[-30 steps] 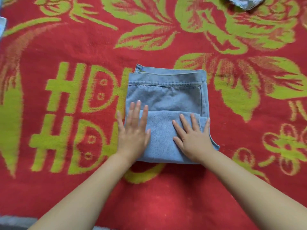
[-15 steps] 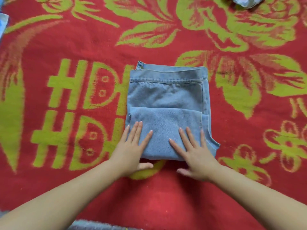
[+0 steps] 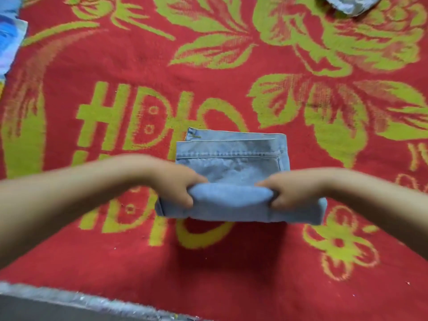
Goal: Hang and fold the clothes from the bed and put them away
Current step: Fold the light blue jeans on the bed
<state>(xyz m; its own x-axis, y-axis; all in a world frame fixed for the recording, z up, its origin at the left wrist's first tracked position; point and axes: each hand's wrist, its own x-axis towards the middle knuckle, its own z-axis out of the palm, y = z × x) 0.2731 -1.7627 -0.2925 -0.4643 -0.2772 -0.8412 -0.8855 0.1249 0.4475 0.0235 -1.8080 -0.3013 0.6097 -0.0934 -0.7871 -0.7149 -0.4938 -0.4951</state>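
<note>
The folded jeans (image 3: 234,167) lie near the middle of the red bedspread (image 3: 231,262), and both hands hold their near edge. The left hand (image 3: 176,188) grips the near left part of the bundle, thumb on top and fingers curled round the thick rounded fold; the right hand (image 3: 282,193) grips the near right part the same way, so the fold bulges between the two hands. Both forearms come in from the sides, blurred by motion. The far part of the jeans rests flat on the bedspread, showing a stitched hem band across its width and a small corner sticking out at the far left. The denim is pale, washed blue, soft and slightly mottled, folded into a compact rectangle. The bedspread is a woven, towel-like cloth, red with yellow-green leaves, flowers and block characters. At the far right edge lies a piece of grey patterned cloth (image 3: 352,4), well apart from the jeans; at the far left edge is a blue and white fabric (image 3: 10,40). A grey strip (image 3: 46,295) borders the bedspread at the near left.
</note>
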